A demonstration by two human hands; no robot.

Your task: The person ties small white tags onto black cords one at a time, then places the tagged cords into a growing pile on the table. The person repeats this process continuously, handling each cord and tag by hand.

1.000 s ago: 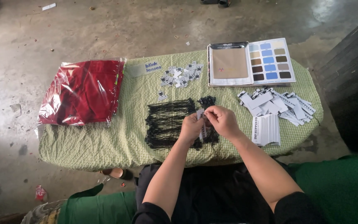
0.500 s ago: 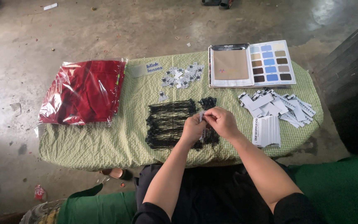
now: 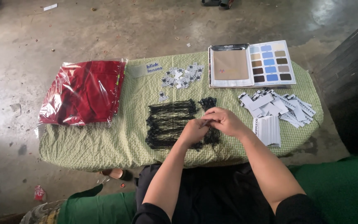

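At the far left of the green checked worktop lies a folded red garment in a clear plastic bag, its lower left corner hanging just past the edge. Next to it sit a small clear packet and a scatter of little black-and-white tags. Below these spreads a heap of black strings, laid out in rows. The left hand rests on the right end of that heap, fingers curled and pressed toward the right hand, which meets it fingertip to fingertip. Both seem to pinch something small and dark between them, but the hands hide it, so what they grip cannot be made out. A second dark bundle is partly covered by the hands. Farther right lie an open colour swatch book and a loose pile of white paper labels, a neat stack nearest the right forearm.
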